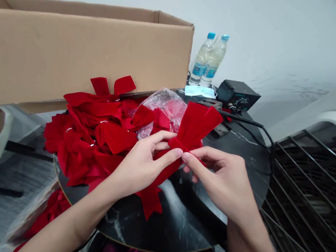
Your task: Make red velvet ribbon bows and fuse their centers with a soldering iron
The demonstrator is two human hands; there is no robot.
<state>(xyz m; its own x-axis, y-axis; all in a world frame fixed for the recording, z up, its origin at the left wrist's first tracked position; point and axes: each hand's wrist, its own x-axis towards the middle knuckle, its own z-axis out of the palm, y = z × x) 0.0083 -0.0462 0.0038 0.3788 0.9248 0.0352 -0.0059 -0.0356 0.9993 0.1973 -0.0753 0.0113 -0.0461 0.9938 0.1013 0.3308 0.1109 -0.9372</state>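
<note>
Between both hands is a red velvet bow (197, 124), its loops raised toward the upper right. My left hand (148, 160) pinches it near its centre with thumb and fingers. From the other side my right hand (218, 173) grips the same bow, its thumb tip beside the left thumb. My fingers partly hide the middle of the bow. A heap of red velvet bows (114, 135) lies left of and behind my hands, some showing small shiny ties. A clear plastic bag (164, 101) with red pieces inside sits just behind the held bow.
A round black marbled table (182, 228) bears everything. Behind stands a large cardboard box (82, 50). Back right are two water bottles (208, 59), a face mask (200, 91) and a black box with a dial (238, 95), trailing a cable. A metal rack (319, 175) is at right.
</note>
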